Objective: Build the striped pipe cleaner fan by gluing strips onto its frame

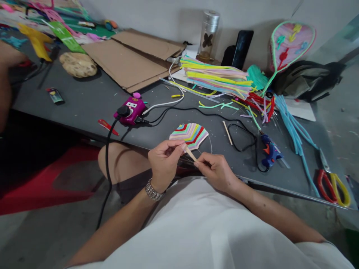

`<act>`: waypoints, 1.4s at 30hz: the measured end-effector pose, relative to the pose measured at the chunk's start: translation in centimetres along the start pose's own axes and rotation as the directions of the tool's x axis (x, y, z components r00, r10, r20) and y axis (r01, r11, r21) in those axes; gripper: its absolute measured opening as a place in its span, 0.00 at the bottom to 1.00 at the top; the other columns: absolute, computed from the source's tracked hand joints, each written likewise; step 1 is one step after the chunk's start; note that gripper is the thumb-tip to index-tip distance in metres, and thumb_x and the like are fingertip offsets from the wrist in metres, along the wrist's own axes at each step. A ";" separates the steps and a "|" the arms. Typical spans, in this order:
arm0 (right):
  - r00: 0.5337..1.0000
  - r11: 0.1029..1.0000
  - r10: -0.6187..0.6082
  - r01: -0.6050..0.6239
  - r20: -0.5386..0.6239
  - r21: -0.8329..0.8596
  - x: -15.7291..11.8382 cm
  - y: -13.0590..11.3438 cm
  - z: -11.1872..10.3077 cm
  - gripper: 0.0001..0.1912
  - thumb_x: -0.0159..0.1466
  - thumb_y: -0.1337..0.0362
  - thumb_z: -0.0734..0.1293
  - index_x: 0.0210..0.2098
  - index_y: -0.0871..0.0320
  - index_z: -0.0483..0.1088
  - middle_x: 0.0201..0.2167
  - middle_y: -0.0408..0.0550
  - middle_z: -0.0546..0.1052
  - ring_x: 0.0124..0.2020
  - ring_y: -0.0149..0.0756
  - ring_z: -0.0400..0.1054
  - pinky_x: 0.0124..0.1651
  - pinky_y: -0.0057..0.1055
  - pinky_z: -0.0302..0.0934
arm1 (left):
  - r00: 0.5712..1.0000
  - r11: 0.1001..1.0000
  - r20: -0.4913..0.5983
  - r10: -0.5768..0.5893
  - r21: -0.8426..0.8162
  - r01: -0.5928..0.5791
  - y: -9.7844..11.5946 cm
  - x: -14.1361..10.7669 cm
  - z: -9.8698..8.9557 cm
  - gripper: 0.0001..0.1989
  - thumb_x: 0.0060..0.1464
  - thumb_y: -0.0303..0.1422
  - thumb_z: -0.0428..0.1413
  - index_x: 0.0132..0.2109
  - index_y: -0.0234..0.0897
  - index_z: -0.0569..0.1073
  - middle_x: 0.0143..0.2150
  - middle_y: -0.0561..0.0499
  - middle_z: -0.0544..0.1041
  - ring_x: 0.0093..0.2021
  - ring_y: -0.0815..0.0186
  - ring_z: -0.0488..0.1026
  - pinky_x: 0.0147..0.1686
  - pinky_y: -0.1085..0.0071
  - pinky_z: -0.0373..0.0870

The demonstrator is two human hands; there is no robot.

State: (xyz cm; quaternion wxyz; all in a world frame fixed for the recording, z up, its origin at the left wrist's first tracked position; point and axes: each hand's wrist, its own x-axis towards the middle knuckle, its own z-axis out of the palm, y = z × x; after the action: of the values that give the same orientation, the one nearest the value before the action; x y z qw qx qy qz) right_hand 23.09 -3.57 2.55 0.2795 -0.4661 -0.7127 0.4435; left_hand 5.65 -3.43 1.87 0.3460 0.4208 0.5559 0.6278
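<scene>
My left hand [165, 158], near the middle of the frame, pinches the upper end of a flat wooden stick [191, 153] between thumb and finger, and my right hand [214, 169] grips its lower end, so the stick slants between the two. Just above my left fingers sits a striped fan [193, 134] in red, green, yellow, pink and white; I cannot tell whether those fingers also touch it. A watch [153, 189] circles my left wrist. Right of centre, a second stick [227, 133] lies on the grey table [168, 112] beside a looped black cord, with a blue glue gun [270, 151] farther right. Left of centre are a purple power strip [131, 111] and a red cutter [108, 127]. Above centre, a thick bundle of coloured fuzzy sticks [217, 77] lies in front of a bottle [209, 35] and a phone [242, 48]. Scissors [333, 183] with red and yellow handles rest at the lower right, near some blue fuzzy sticks [291, 125]. Cardboard [126, 65] and a yellow glue gun [36, 39] fill the upper left, and another person's arm [5, 82] shows at the left edge.
</scene>
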 end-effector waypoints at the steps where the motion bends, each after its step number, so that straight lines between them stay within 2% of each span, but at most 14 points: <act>1: 1.000 1.000 0.017 -0.017 0.012 0.022 -0.1 0.0 -0.1 0.15 0.67 0.61 0.65 0.25 0.58 0.67 0.20 0.37 0.66 0.23 0.26 0.56 0.28 0.25 0.50 | 1.000 1.000 0.001 0.008 0.000 -0.008 0.0 0.0 0.0 0.05 0.51 0.32 0.67 0.36 0.37 0.84 0.29 0.52 0.84 0.26 0.70 0.78 0.28 0.76 0.78; 3: 0.998 0.998 0.040 -0.042 0.051 0.041 -0.3 -0.1 -0.4 0.15 0.68 0.60 0.65 0.26 0.58 0.70 0.20 0.38 0.68 0.23 0.27 0.58 0.28 0.25 0.52 | 1.000 1.000 0.018 0.006 -0.005 -0.006 0.0 0.0 0.0 0.07 0.51 0.33 0.67 0.39 0.37 0.84 0.28 0.53 0.83 0.26 0.70 0.78 0.29 0.75 0.78; 5: 0.998 1.000 0.025 -0.024 0.059 -0.012 -0.4 -0.3 -1.0 0.11 0.67 0.59 0.68 0.30 0.58 0.74 0.23 0.40 0.73 0.25 0.28 0.62 0.30 0.26 0.54 | 0.998 1.000 0.057 -0.016 -0.017 0.017 0.1 -0.2 0.0 0.11 0.51 0.33 0.68 0.42 0.36 0.83 0.28 0.53 0.83 0.26 0.69 0.78 0.29 0.75 0.79; 9: 0.988 0.986 -0.088 0.067 -0.130 -0.154 -0.1 -1.0 -2.0 0.09 0.64 0.59 0.72 0.40 0.57 0.77 0.30 0.45 0.78 0.29 0.31 0.67 0.34 0.28 0.58 | 0.984 0.992 0.156 -0.087 -0.081 0.101 0.1 -0.7 0.4 0.11 0.49 0.35 0.70 0.39 0.36 0.81 0.28 0.51 0.83 0.27 0.67 0.80 0.31 0.73 0.80; 11: 0.982 0.994 -0.072 0.057 -0.172 -0.088 0.4 -1.4 -1.9 0.08 0.64 0.61 0.70 0.42 0.57 0.77 0.31 0.45 0.78 0.29 0.31 0.68 0.34 0.27 0.60 | 0.975 0.984 0.195 -0.111 -0.114 0.135 0.1 -1.0 0.6 0.11 0.49 0.36 0.70 0.37 0.36 0.81 0.29 0.50 0.83 0.28 0.66 0.80 0.32 0.72 0.80; 16: 0.992 0.978 0.047 -0.023 -0.115 0.206 2.0 -1.0 -0.9 0.09 0.62 0.61 0.68 0.41 0.56 0.74 0.28 0.41 0.75 0.26 0.29 0.66 0.29 0.26 0.62 | 0.974 0.985 0.201 -0.108 -0.110 0.131 0.0 -0.8 1.1 0.11 0.48 0.37 0.71 0.35 0.36 0.81 0.30 0.49 0.83 0.29 0.66 0.79 0.31 0.71 0.79; 20: 0.990 0.947 0.099 -0.063 -0.098 0.314 3.1 0.2 -1.7 0.13 0.59 0.60 0.69 0.42 0.57 0.73 0.26 0.39 0.73 0.22 0.28 0.66 0.27 0.27 0.63 | 0.975 0.993 0.205 -0.090 -0.060 0.104 -0.4 -0.3 0.7 0.10 0.50 0.36 0.69 0.36 0.36 0.81 0.29 0.50 0.82 0.28 0.67 0.78 0.31 0.72 0.76; 24: 0.981 0.962 0.113 -0.067 -0.159 0.265 4.5 1.5 -2.7 0.11 0.56 0.62 0.68 0.38 0.57 0.72 0.24 0.37 0.71 0.20 0.27 0.64 0.24 0.26 0.59 | 0.974 0.983 0.226 0.022 0.173 -0.062 -1.1 0.2 -0.1 0.04 0.54 0.34 0.66 0.36 0.38 0.82 0.31 0.51 0.83 0.28 0.67 0.76 0.32 0.72 0.72; 28: 0.968 0.984 0.092 -0.053 -0.233 0.169 6.0 2.5 -2.4 0.07 0.54 0.63 0.67 0.33 0.57 0.71 0.25 0.38 0.72 0.21 0.26 0.60 0.25 0.25 0.54 | 0.938 0.899 0.296 0.178 0.338 -0.278 -1.7 1.0 -0.9 0.04 0.58 0.30 0.61 0.38 0.39 0.82 0.34 0.51 0.83 0.31 0.66 0.76 0.35 0.70 0.71; 34: 0.952 0.997 0.073 -0.077 -0.296 -0.004 7.3 3.6 -1.9 0.06 0.54 0.66 0.66 0.33 0.55 0.70 0.24 0.39 0.73 0.24 0.29 0.62 0.28 0.27 0.53 | 0.852 0.684 0.440 0.284 0.529 -0.502 -2.4 1.9 -1.4 0.10 0.61 0.26 0.55 0.42 0.38 0.82 0.40 0.46 0.82 0.41 0.58 0.76 0.42 0.62 0.70; 38: 0.952 0.996 0.059 -0.076 -0.301 -0.044 7.4 4.0 -1.7 0.05 0.55 0.66 0.66 0.33 0.55 0.69 0.25 0.38 0.74 0.24 0.29 0.63 0.29 0.27 0.54 | 0.799 0.518 0.504 0.329 0.611 -0.599 -2.2 1.6 -0.9 0.06 0.59 0.29 0.59 0.40 0.40 0.81 0.46 0.43 0.80 0.47 0.52 0.72 0.43 0.56 0.65; 40: 0.951 0.996 0.065 -0.081 -0.302 -0.041 7.5 4.1 -1.6 0.06 0.55 0.66 0.66 0.33 0.55 0.69 0.25 0.38 0.74 0.24 0.29 0.64 0.30 0.28 0.54 | 0.774 0.469 0.538 0.334 0.618 -0.632 -2.0 1.3 -0.3 0.04 0.59 0.32 0.61 0.40 0.41 0.81 0.49 0.44 0.80 0.51 0.49 0.71 0.46 0.52 0.63; 42: 0.948 0.996 0.065 -0.083 -0.312 -0.043 7.5 4.2 -1.6 0.06 0.55 0.66 0.66 0.33 0.54 0.69 0.26 0.38 0.74 0.25 0.30 0.64 0.30 0.28 0.55 | 0.742 0.445 0.582 0.333 0.597 -0.668 -1.7 1.2 0.3 0.03 0.59 0.34 0.63 0.40 0.42 0.80 0.48 0.45 0.81 0.52 0.49 0.71 0.49 0.50 0.61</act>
State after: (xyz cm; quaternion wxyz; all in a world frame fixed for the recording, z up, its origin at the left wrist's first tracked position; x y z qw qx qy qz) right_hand 23.03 4.56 -0.59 0.3579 -0.5639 -0.6541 0.3550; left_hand 5.43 -2.00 0.34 0.0230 0.7872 0.5366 0.3030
